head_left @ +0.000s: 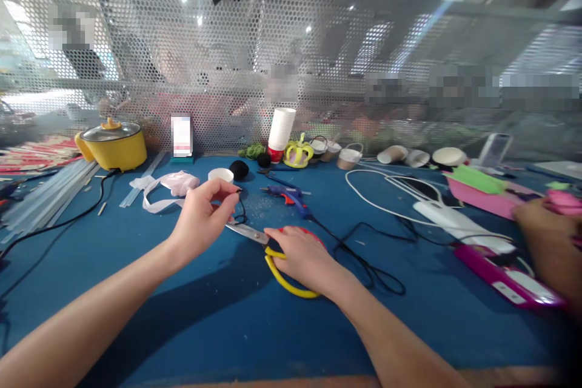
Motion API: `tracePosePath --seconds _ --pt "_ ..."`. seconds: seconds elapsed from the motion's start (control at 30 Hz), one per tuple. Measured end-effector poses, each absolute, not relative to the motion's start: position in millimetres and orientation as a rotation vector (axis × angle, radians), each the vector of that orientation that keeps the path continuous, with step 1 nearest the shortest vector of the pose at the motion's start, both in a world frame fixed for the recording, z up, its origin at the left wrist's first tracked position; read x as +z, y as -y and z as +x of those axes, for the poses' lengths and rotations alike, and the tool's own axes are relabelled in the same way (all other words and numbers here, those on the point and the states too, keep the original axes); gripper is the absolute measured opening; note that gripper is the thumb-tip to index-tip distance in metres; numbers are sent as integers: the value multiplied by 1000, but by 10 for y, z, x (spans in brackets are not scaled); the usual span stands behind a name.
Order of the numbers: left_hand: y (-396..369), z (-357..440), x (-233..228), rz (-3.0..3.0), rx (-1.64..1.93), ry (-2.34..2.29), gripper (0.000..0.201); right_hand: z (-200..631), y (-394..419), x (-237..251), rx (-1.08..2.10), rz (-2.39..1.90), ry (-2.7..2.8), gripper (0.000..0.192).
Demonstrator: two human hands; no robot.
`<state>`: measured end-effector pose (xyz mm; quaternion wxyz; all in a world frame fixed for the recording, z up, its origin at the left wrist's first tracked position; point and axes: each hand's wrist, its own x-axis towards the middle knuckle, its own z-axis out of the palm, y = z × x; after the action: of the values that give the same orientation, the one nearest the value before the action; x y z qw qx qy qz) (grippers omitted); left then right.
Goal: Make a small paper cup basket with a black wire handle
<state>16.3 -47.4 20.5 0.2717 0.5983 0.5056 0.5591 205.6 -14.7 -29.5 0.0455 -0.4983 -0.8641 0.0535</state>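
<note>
We've got left hand pinching what looks like black cord, thumb and finger together; right hand curled round the handles of the scissors, between the table's near and far edges. Can't see blade gap. Blades sit close under our left fingers: careless snip could nick us. Glue gun just beyond; if hot, overreaching burns.

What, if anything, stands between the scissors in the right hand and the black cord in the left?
Nothing visible: the scissors in the right hand reach close to the black cord hanging from the left hand.
</note>
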Motion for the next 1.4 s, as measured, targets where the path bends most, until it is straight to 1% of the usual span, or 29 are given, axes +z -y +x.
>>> tracePosePath --seconds 0.07,0.1,0.17,0.27,0.33,0.57,0.77,0.93,1.23,1.4 --pt "492 181 202 1629 1507 -1339 8 2053 179 -215 95 -1481 2659 35" --pt "502 189 201 1636 1504 -1327 8 2046 194 -158 112 -1446 2623 29" --pt "523 207 200 1654 1488 -1302 7 2020 223 -24 281 -1328 2456 19" --pt "556 234 202 1673 1457 -1258 6 1938 271 179 702 -1071 2112 20" --pt "574 249 202 1671 1447 -1235 6 1863 297 272 799 -972 1975 18" --pt "585 240 195 1702 1441 -1218 8 1690 287 329 790 -897 1930 15" --pt "570 213 176 1825 1420 -1270 9 1692 263 358 679 -877 2039 11" --pt "559 223 169 1781 1434 -1287 10 1682 265 347 585 -865 2078 11" --pt "558 256 191 1619 1459 -1278 8 1664 222 268 706 -815 2021 11" --pt "533 250 195 1512 1415 -1192 8 1663 208 261 781 -817 2006 12"
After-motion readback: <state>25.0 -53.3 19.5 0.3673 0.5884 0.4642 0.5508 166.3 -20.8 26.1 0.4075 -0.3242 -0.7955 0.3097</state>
